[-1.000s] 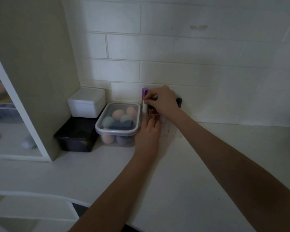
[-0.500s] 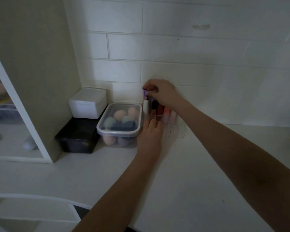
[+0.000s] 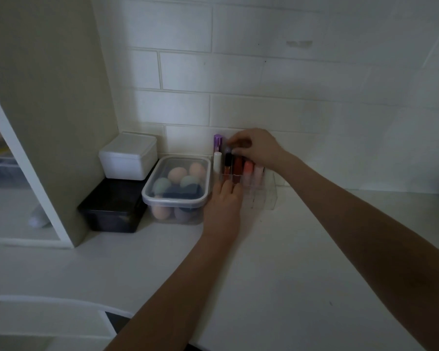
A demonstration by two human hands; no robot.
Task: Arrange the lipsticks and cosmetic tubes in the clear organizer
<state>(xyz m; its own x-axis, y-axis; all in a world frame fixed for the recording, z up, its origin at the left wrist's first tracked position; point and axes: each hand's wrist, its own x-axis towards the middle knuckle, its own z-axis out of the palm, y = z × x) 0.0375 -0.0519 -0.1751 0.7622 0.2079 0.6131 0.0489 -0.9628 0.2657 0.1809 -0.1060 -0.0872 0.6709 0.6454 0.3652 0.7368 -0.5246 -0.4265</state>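
A clear organizer [image 3: 268, 196] stands against the tiled wall on the white counter. Upright in it are a purple-capped tube [image 3: 218, 141], a white tube [image 3: 217, 161], a dark-capped tube [image 3: 228, 158], a red tube [image 3: 238, 166], a coral tube [image 3: 248, 169] and a pale pink one [image 3: 258, 172]. My right hand [image 3: 256, 147] hovers over the back row, its fingertips pinching the top of the dark-capped tube. My left hand [image 3: 224, 202] lies flat against the organizer's front left, steadying it.
Left of the organizer sits a lidded clear box of makeup sponges [image 3: 178, 183], then a white box [image 3: 127, 156] stacked on a black box [image 3: 112, 206]. A tall beige cabinet side [image 3: 48, 110] rises at left. White counter [image 3: 302, 262] spreads to the right.
My right hand has shifted slightly right and lower, from the purple tube onto the dark-capped tube. More of the red, coral and pink tubes shows. My left hand stays put.
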